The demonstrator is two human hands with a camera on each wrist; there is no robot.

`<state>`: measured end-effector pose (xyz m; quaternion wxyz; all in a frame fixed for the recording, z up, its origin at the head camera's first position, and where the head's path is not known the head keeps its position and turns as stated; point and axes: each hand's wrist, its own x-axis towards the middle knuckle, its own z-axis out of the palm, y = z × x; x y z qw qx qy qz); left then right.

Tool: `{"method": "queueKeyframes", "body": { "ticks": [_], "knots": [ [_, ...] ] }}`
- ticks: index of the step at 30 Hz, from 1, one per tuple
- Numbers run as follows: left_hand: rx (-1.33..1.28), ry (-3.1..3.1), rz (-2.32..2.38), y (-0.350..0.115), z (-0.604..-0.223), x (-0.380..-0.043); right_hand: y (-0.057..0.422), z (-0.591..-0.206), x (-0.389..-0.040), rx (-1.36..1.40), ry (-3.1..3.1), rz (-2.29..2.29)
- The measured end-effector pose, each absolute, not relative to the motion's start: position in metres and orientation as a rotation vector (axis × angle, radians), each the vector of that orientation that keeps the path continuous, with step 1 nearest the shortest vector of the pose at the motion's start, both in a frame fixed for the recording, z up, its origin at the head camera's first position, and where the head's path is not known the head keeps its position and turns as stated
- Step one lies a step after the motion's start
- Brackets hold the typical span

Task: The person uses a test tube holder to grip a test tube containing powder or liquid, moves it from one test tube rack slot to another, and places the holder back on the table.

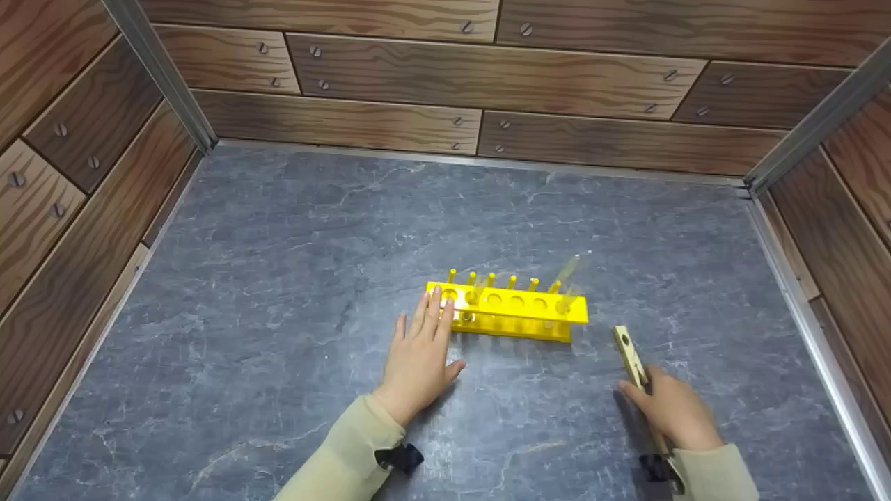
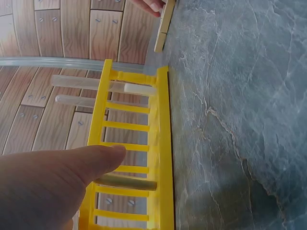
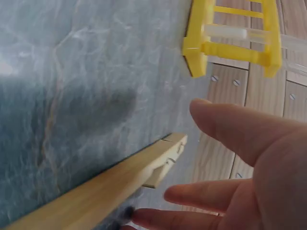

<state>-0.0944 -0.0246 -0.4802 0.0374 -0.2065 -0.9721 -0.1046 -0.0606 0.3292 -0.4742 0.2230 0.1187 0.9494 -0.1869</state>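
Grip: L hand (image 1: 418,358) spread, fingertips on L end of yellow test-tube rack (image 1: 507,313); R hand (image 1: 675,410) spread by wooden test-tube clamp (image 1: 630,355), R of rack, no pinch. Tip: steady rack lightly w/ L; take clamp squarely, away from tubes (image 2: 72,81).

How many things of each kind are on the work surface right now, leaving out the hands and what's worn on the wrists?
Yellow rack: 1
Wooden clamp: 1
Test tubes: 3
Total: 5
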Motion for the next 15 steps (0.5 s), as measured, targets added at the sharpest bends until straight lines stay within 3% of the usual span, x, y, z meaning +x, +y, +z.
{"method": "queueKeyframes", "body": {
  "ticks": [15],
  "knots": [
    [-0.625,-3.002,-0.271,-0.021,-0.483,-0.100,0.321,-0.471,-0.075,0.373,2.707,-0.316]
  ]
}}
